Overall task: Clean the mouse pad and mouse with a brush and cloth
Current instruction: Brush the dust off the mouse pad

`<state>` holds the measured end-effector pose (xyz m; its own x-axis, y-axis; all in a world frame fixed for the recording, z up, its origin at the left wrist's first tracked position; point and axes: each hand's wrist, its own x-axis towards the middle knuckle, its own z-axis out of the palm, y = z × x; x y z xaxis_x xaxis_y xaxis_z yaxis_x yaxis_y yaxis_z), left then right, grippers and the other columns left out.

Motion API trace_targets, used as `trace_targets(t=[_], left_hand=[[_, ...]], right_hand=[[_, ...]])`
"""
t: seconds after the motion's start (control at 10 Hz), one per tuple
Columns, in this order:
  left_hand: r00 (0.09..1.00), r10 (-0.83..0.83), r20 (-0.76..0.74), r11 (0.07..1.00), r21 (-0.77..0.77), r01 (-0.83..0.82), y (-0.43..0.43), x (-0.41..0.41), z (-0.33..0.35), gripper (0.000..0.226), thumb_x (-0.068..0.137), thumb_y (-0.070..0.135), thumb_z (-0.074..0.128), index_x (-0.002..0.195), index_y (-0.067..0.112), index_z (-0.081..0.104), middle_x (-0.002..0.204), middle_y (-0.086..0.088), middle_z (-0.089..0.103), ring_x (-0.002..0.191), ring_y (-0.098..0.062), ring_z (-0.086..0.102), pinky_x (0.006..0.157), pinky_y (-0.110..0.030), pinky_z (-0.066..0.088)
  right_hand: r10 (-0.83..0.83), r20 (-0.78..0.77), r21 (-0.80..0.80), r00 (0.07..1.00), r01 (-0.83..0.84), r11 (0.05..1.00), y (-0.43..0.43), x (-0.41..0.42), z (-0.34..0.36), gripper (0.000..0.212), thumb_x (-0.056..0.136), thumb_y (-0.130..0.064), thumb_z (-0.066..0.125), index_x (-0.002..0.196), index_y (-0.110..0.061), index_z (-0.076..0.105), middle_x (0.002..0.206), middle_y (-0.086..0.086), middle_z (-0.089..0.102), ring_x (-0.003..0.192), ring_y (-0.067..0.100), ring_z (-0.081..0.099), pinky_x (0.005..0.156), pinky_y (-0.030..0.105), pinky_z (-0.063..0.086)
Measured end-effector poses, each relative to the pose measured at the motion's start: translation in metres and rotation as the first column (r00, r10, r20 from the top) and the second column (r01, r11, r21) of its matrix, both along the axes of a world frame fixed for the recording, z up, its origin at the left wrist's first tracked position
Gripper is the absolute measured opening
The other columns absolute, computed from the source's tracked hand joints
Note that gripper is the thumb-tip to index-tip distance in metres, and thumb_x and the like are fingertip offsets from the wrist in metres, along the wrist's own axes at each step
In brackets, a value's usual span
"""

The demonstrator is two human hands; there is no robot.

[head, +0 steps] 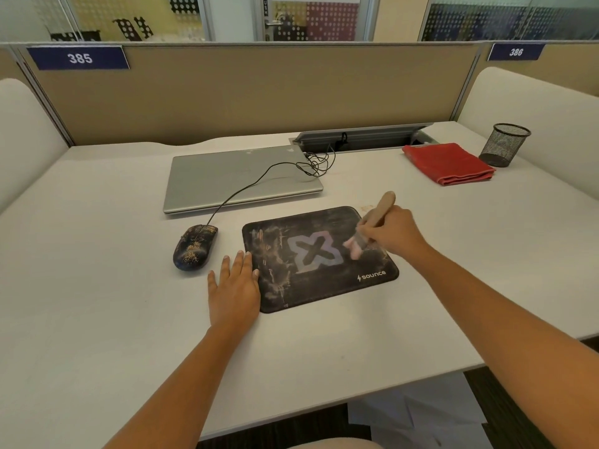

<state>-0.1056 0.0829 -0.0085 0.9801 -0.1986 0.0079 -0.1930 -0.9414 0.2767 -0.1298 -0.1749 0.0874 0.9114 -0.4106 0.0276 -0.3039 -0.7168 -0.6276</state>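
- The dirt could get pushed off the black rectangular mouse pad with the pale X logo point(319, 259) and land on the white desk point(97, 222). That would happen if the brush sweeps too hard toward an edge.
- The pad could slide if the left hand point(234, 288) lifts away, because brushing pulls on it.
- The dust could fly onto the closed silver laptop point(240, 178) if the strokes go that way, since it sits just behind the pad.
- The dark oval wired mouse with tan crumbs on it point(195, 247) is not clean yet. Its thin black cable point(246, 186) could catch a hand that reaches for it.
- The right hand point(390, 233) is closed around the wooden-handled brush with pale bristles point(372, 220). The bristles look blurry and seem to touch the pad near the logo's right side.
- The left hand is open and flat, holding nothing. It rests on the desk with its fingertips on the pad's left edge.
- The pad lies between the two hands. The mouse sits just to the left of the left hand, not touching it.
- The folded red cloth point(449, 163) lies far back on the right, well apart from both hands, next to a black mesh cup point(504, 144).
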Motion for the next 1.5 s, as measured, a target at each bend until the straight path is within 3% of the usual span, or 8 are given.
trace_targets(t=[0.1,0.2,0.4,0.5,0.6,1.0,1.2,1.5], left_hand=[[1.000,0.002,-0.003,1.000,0.007,-0.002,0.000,0.000,0.000,0.050,0.101,0.032,0.012,0.148,0.020,0.006,0.158,0.001,0.005,0.146,-0.020,-0.001,0.117,-0.043,0.000],[1.000,0.002,-0.001,1.000,0.004,-0.002,0.000,0.000,0.000,0.050,0.101,0.032,0.013,0.148,0.020,0.006,0.158,0.000,0.006,0.146,-0.020,-0.001,0.117,-0.044,0.001],[1.000,0.003,0.007,1.000,0.014,-0.003,-0.001,0.001,-0.001,0.050,0.101,0.032,0.012,0.148,0.019,0.006,0.158,0.000,0.006,0.145,-0.020,0.000,0.117,-0.044,0.002],[1.000,0.000,0.011,1.000,0.005,0.000,-0.001,0.000,-0.001,0.050,0.101,0.032,0.013,0.148,0.019,0.007,0.158,0.000,0.006,0.145,-0.021,0.000,0.117,-0.044,0.002],[1.000,0.003,0.011,1.000,-0.004,-0.002,0.000,0.000,-0.002,0.050,0.101,0.032,0.013,0.148,0.019,0.008,0.158,0.000,0.007,0.146,-0.020,0.000,0.117,-0.044,0.001],[1.000,0.000,0.017,1.000,-0.007,0.000,0.000,0.001,-0.004,0.049,0.101,0.032,0.013,0.148,0.020,0.008,0.158,0.000,0.007,0.145,-0.021,0.000,0.117,-0.044,0.001],[1.000,0.005,0.014,1.000,0.007,-0.005,-0.001,0.001,-0.003,0.050,0.101,0.033,0.013,0.148,0.020,0.008,0.158,0.000,0.007,0.146,-0.021,0.000,0.117,-0.044,0.002],[1.000,0.006,0.012,1.000,0.004,-0.006,-0.001,-0.001,0.000,0.050,0.101,0.032,0.013,0.148,0.019,0.008,0.158,0.000,0.007,0.146,-0.021,0.000,0.117,-0.045,0.002]], right_hand=[[0.105,-0.015,0.174,0.994,-0.101,0.979,0.018,0.000,-0.010,0.017,0.085,-0.011,0.064,0.101,-0.008,0.068,0.092,0.008,0.063,0.080,0.017,0.062,0.068,0.022,0.055],[0.057,-0.035,0.126,0.998,-0.052,0.991,0.004,0.000,-0.020,0.016,0.083,-0.013,0.067,0.098,-0.007,0.069,0.097,0.013,0.068,0.087,0.023,0.066,0.079,0.035,0.058],[-0.111,-0.063,-0.222,0.992,0.095,0.970,-0.033,-0.005,-0.007,0.023,0.087,-0.018,0.062,0.099,0.000,0.068,0.093,0.014,0.070,0.081,0.024,0.067,0.071,0.024,0.049],[-0.041,-0.007,-0.072,0.999,0.040,0.997,-0.014,-0.012,-0.002,0.012,0.087,-0.012,0.061,0.092,-0.003,0.067,0.073,0.005,0.065,0.056,0.004,0.056,0.050,0.004,0.041],[0.105,0.012,0.095,0.994,-0.106,0.990,0.019,-0.018,-0.014,0.011,0.083,-0.013,0.066,0.093,-0.009,0.070,0.084,0.006,0.067,0.073,0.014,0.065,0.066,0.019,0.055],[-0.104,-0.026,-0.174,0.994,0.098,0.980,-0.038,-0.025,-0.010,0.017,0.083,-0.012,0.065,0.096,-0.003,0.071,0.094,0.016,0.070,0.087,0.027,0.066,0.077,0.030,0.049],[0.130,-0.053,0.068,0.990,-0.126,0.990,-0.006,-0.027,-0.013,0.009,0.083,-0.010,0.065,0.091,-0.010,0.069,0.082,0.003,0.063,0.073,0.012,0.060,0.057,0.014,0.045],[-0.093,-0.036,-0.228,0.995,0.083,0.970,-0.046,-0.027,-0.006,0.020,0.085,-0.016,0.065,0.097,0.000,0.069,0.095,0.016,0.070,0.090,0.029,0.065,0.074,0.028,0.047]])
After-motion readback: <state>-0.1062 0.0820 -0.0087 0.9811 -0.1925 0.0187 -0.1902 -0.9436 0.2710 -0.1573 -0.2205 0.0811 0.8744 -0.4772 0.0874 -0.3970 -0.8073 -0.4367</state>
